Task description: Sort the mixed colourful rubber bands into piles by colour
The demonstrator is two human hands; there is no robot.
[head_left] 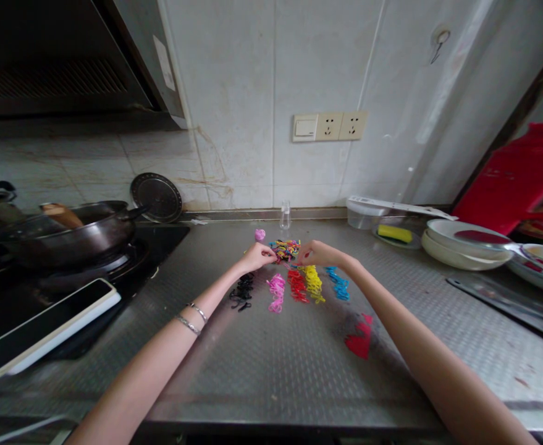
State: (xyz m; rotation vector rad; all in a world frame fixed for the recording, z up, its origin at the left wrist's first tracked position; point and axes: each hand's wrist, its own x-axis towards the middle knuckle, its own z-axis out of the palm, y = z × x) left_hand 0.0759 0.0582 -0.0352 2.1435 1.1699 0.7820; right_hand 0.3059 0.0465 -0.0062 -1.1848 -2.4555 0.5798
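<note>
A mixed heap of small coloured rubber bands [286,248] lies on the metal counter between my hands. My left hand [257,256] is at the heap's left side, fingers pinched together; what they hold is too small to make out. At its right side, my right hand [318,252] is also closed in a pinch, with a bit of red by the fingertips that I cannot name. Nearer to me, the bands lie in separate piles by colour: black bands [242,290], pink bands [277,293], red bands [298,285], yellow bands [314,284] and blue bands [338,284].
Behind the heap stand a small clear bottle [285,216] and a pink object [260,235]. A red piece [360,337] lies near my right forearm. On the left are a pan [90,232] and a white-edged device [49,334]; bowls [466,244] and a knife [507,306] are right.
</note>
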